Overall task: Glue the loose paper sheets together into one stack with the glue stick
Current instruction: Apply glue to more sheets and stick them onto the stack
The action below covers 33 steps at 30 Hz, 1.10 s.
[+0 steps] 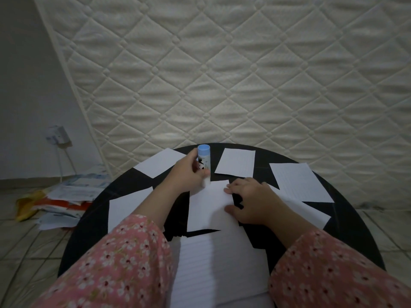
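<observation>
- A quilted white mattress stands upright behind the round black counter.
- A wall socket with cables sits at left.
- Scattered papers lie on the tiled floor.

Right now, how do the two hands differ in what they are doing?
The left hand is closed around the upright blue-capped glue stick; the right hand holds nothing. The left hand works at the centre white paper sheet's far edge; the right hand presses flat on its right side. Both wear pink floral sleeves.

Matt white ruled paper sheets, glossy black table, smooth plastic glue stick, quilted cloth mattress
</observation>
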Each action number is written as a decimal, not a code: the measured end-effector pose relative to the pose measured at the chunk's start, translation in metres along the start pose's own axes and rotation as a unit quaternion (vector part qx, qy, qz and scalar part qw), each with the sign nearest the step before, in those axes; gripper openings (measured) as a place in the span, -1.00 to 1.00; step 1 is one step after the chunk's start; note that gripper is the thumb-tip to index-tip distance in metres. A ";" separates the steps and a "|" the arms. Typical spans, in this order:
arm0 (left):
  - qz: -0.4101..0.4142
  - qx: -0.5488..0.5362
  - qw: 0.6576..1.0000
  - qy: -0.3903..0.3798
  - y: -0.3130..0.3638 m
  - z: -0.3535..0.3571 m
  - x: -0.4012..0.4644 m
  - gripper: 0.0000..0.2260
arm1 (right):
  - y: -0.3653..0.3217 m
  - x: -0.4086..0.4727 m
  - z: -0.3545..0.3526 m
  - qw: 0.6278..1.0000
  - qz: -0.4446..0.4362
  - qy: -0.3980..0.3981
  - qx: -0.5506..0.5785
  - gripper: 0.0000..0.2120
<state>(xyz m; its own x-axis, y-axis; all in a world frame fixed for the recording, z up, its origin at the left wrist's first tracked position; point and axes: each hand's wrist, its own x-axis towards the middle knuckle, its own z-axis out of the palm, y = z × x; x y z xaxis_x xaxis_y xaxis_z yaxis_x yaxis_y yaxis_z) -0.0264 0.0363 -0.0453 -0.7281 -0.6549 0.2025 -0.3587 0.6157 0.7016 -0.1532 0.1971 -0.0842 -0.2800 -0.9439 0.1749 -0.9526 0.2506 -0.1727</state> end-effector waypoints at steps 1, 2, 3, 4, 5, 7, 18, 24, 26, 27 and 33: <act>-0.005 0.006 1.000 0.000 -0.003 -0.003 -0.001 -0.58 | 0.000 0.000 0.000 1.000 0.000 -0.001 -0.002 -0.45; -0.011 0.015 1.000 0.002 -0.005 -0.006 -0.002 -0.58 | 0.000 0.000 0.000 1.000 0.001 -0.002 -0.005 -0.45; -0.019 0.021 1.000 0.005 -0.007 -0.008 -0.003 -0.57 | 0.000 0.000 0.000 1.000 0.002 -0.004 -0.007 -0.45; -0.027 0.021 0.999 0.008 -0.009 -0.010 -0.004 -0.57 | -0.001 0.001 0.000 1.000 0.004 -0.007 -0.008 -0.45; -0.035 0.017 0.999 0.011 -0.011 -0.011 -0.005 -0.57 | -0.001 0.002 -0.001 1.000 0.005 -0.012 -0.009 -0.45; -0.043 0.015 0.999 0.013 -0.013 -0.014 -0.006 -0.58 | -0.002 0.003 -0.003 1.000 0.007 -0.020 -0.013 -0.45; -0.128 -0.339 0.903 0.230 -0.019 -0.039 -0.012 -0.31 | -0.006 0.007 -0.008 0.997 0.023 -0.071 -0.025 -0.43; -0.145 -0.341 0.920 0.129 -0.030 -0.046 -0.021 -0.82 | -0.006 0.005 -0.013 0.995 0.029 -0.092 -0.027 -0.42; -0.170 -0.409 0.891 0.102 -0.031 -0.049 -0.021 -0.74 | -0.006 0.005 -0.014 0.994 0.032 -0.096 -0.028 -0.42; -0.179 -0.437 0.877 0.084 -0.033 -0.051 -0.021 -0.70 | -0.007 0.006 -0.014 0.994 0.032 -0.096 -0.029 -0.42; -0.145 -0.424 0.889 0.094 -0.042 -0.050 -0.026 -0.47 | -0.006 0.005 -0.013 0.995 0.031 -0.089 -0.029 -0.42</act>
<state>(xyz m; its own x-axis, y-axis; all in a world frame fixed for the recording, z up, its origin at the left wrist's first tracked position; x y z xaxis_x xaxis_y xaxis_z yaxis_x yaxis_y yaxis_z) 0.0374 0.0054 -0.0460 -0.5387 -0.8423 -0.0160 0.1126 -0.0908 0.9895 -0.1500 0.1935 -0.0694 -0.3176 -0.9482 -0.0088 -0.9410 0.3164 -0.1202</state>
